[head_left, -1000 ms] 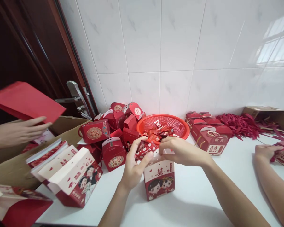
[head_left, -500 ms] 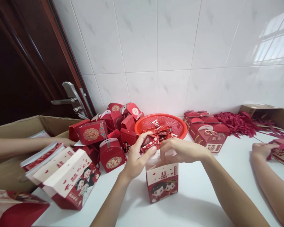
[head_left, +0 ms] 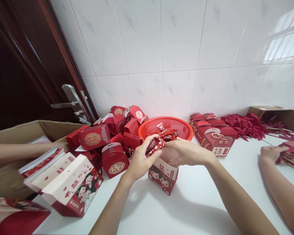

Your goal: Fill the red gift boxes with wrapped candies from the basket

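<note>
In the head view, the left hand (head_left: 143,160) is curled around red-wrapped sweets (head_left: 154,146) above the near side of the red basket (head_left: 165,120). The right hand (head_left: 183,152) is bent at the open top of a red and cream box (head_left: 163,176), which tilts on the white desk (head_left: 191,209); whether its fingers are wide or closed, I cannot tell. Piled red boxes (head_left: 116,164) lie left of the basket, handled boxes (head_left: 216,140) right of it. At the far right, another person's hand (head_left: 271,155) touches a ribboned box (head_left: 293,158).
</note>
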The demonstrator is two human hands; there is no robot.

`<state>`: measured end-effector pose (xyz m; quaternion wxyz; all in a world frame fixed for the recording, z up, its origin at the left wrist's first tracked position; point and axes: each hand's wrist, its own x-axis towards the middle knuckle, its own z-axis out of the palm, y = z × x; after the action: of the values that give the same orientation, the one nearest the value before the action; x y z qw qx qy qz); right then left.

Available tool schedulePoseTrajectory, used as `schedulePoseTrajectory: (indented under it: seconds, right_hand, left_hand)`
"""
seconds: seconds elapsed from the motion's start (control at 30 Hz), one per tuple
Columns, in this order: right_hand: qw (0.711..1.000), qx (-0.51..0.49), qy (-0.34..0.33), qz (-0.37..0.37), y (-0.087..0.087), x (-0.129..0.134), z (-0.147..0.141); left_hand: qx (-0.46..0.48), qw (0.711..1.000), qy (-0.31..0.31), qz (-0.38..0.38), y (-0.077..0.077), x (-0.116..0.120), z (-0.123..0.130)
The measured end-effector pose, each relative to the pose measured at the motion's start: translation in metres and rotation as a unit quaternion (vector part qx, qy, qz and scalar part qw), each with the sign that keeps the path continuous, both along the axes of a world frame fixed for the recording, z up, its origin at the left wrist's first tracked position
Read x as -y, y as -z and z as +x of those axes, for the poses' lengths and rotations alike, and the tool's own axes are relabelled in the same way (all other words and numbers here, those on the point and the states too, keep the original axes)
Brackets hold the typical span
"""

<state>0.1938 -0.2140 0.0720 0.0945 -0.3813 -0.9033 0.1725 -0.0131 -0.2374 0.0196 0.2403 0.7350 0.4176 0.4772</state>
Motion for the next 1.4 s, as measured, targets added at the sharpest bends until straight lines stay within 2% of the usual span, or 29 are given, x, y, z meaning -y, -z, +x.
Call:
schedulePoseTrajectory:
  seconds: [0.2,0.3,0.5,0.63,0.77,0.87,1.03,1.2,1.3,1.4]
  right_hand:
    - [1.000,-0.009,-0.007,-0.008,0.001,-0.003,0.000]
    - [1.000,-0.021,-0.011,-0.010,0.002,-0.006,0.001]
    - [0.999,-0.045,-0.030,0.003,0.008,-0.013,0.000]
    - [0.998,-0.038,-0.050,0.006,0.007,-0.013,0.001]
    - [0.999,0.011,-0.044,0.017,0.003,-0.011,0.003]
    - [0.998,0.044,-0.032,0.011,0.001,-0.010,0.004]
    - [0.998,0.048,-0.028,0.005,0.001,-0.012,0.006]
    - [0.999,0.045,-0.003,-0.007,0.000,-0.011,0.009]
    - [0.998,0.054,0.029,0.012,-0.001,-0.009,0.010]
    - [1.000,-0.005,0.008,0.024,-0.001,-0.007,0.009]
  left_hand:
    - [-0.054,0.997,0.019,-0.049,-0.011,-0.003,-0.006]
    - [-0.073,0.994,0.058,-0.058,-0.016,-0.003,-0.009]
    - [-0.112,0.990,0.065,-0.059,-0.016,-0.001,-0.007]
    - [-0.102,0.990,0.079,-0.050,-0.016,0.001,-0.005]
    - [-0.065,0.994,0.061,-0.057,-0.014,0.004,-0.007]
    - [-0.042,0.996,0.025,-0.071,-0.010,0.006,-0.010]
    - [-0.026,0.998,-0.029,-0.047,-0.004,0.007,-0.015]
    - [-0.028,0.997,-0.017,-0.073,-0.001,0.009,-0.018]
    - [-0.023,0.997,-0.022,-0.063,0.000,0.009,-0.018]
    - [-0.032,0.998,-0.006,-0.046,-0.001,0.011,-0.014]
